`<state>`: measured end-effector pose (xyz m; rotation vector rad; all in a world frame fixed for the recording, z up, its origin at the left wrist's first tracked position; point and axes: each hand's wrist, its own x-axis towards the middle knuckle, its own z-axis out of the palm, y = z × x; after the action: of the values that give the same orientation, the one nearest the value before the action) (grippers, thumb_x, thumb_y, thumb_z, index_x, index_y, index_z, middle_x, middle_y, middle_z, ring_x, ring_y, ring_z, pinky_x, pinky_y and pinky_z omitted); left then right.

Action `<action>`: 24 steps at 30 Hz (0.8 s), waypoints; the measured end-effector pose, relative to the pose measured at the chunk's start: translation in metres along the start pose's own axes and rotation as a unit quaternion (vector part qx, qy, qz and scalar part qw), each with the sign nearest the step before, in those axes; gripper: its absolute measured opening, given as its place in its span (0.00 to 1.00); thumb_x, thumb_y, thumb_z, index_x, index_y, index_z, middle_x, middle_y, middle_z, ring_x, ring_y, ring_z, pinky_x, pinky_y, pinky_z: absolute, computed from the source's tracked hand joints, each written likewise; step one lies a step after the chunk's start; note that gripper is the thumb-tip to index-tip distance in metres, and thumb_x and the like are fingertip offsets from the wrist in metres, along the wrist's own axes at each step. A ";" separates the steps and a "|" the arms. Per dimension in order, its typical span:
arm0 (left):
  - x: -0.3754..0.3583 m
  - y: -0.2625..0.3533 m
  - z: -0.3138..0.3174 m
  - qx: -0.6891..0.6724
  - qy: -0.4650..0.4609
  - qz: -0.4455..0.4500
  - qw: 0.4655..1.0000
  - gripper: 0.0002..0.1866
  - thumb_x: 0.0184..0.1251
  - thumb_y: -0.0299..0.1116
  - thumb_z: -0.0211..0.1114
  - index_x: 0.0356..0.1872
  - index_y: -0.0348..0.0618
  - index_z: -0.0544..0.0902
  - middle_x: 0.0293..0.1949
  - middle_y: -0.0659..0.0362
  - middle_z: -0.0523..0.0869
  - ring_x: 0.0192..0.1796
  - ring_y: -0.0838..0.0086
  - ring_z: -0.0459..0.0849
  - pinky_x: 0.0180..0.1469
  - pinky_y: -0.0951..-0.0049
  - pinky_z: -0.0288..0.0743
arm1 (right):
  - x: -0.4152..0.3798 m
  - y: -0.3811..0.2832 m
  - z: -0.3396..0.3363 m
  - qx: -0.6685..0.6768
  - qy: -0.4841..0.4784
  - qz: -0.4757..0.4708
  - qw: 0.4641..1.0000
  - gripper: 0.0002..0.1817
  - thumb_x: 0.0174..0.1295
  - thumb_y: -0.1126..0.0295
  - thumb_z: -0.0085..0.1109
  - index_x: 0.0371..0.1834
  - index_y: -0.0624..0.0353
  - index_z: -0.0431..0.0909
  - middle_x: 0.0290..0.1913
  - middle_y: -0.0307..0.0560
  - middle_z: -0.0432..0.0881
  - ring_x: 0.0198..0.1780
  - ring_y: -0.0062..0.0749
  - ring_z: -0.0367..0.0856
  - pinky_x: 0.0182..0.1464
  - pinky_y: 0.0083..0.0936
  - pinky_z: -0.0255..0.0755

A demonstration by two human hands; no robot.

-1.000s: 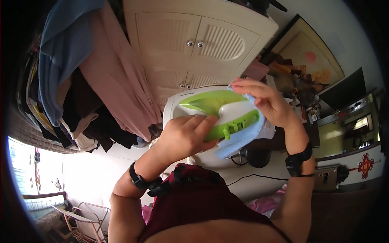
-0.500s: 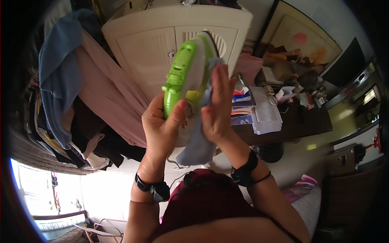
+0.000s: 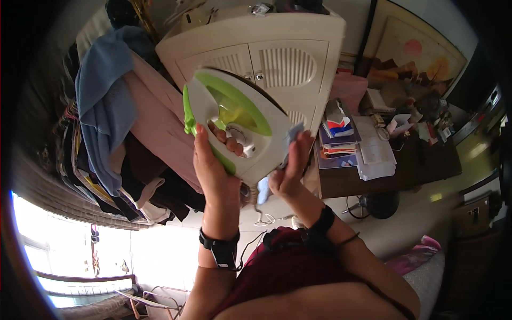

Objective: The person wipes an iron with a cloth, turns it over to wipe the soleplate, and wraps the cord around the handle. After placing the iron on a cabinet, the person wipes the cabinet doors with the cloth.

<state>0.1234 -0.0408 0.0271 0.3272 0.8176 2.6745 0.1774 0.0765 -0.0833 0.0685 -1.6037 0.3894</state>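
White-and-green iron held up in front of the body, tilted, clear of any surface; its dark soleplate edge faces the upper right of the view. Left hand: closed around the handle, fingertips showing through the opening, thumb up along the outer green side. Right hand: grasping a light blue cloth at the right end of the iron, fingers raised, thumb bent inward. Whether the fingers themselves touch the casing: cannot tell. A light blue patch also shows below the iron, between the wrists. Black straps on both forearms near the wrists.

Surroundings: cream cabinet behind the iron, its doors closed, ribbed panels and round metal knobs visible. Blue garment and pink garment hang to the left, darker clothes beneath them. To the right, dark bench carrying a pile of books and, just beside it, loose papers. Framed picture leans above the far side. Pale cord lies below the hands.
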 end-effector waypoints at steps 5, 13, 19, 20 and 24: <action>0.002 -0.013 -0.001 -0.128 -0.003 -0.023 0.992 0.16 0.70 0.49 0.58 0.37 0.48 0.70 0.27 0.65 0.69 0.28 0.78 0.70 0.31 0.77 0.68 | 0.046 0.013 0.012 0.170 0.161 0.275 0.932 0.31 0.72 0.50 0.32 0.71 0.61 0.58 0.71 0.63 0.59 0.74 0.53 0.52 0.75 0.48 0.39; -0.009 -0.016 0.018 -0.145 -0.077 -0.013 0.986 0.16 0.67 0.50 0.62 0.36 0.49 0.71 0.27 0.67 0.71 0.27 0.81 0.70 0.31 0.79 0.69 | 0.080 -0.037 -0.029 0.689 0.051 0.665 0.285 0.33 0.71 0.46 0.32 0.68 0.61 0.61 0.66 0.59 0.65 0.68 0.44 0.62 0.70 0.38 0.53; 0.017 -0.017 -0.014 -0.195 -0.058 -0.046 0.978 0.16 0.67 0.47 0.62 0.31 0.46 0.70 0.25 0.67 0.71 0.27 0.80 0.71 0.33 0.80 0.73 | 0.088 -0.048 -0.027 0.662 0.070 0.691 0.282 0.35 0.71 0.42 0.33 0.67 0.61 0.63 0.62 0.56 0.71 0.63 0.38 0.70 0.66 0.30 0.63; 0.018 -0.018 -0.015 -0.199 -0.036 -0.045 0.978 0.16 0.67 0.47 0.62 0.30 0.47 0.70 0.25 0.66 0.71 0.27 0.80 0.71 0.33 0.80 0.73 | 0.081 -0.043 -0.020 0.642 0.089 0.696 0.309 0.35 0.71 0.42 0.33 0.65 0.61 0.64 0.58 0.55 0.73 0.58 0.37 0.73 0.62 0.30 0.67; 0.013 -0.026 -0.010 -0.098 -0.042 0.025 0.994 0.17 0.68 0.50 0.59 0.30 0.48 0.69 0.25 0.67 0.70 0.26 0.79 0.70 0.34 0.79 0.74 | 0.081 -0.037 -0.010 0.560 0.129 0.696 0.431 0.35 0.71 0.40 0.34 0.59 0.63 0.69 0.46 0.50 0.78 0.46 0.31 0.79 0.50 0.26 0.75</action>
<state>0.1145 -0.0209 0.0061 0.4127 0.5227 2.7373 0.1906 0.0605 0.0039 -0.3450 -0.3939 2.5908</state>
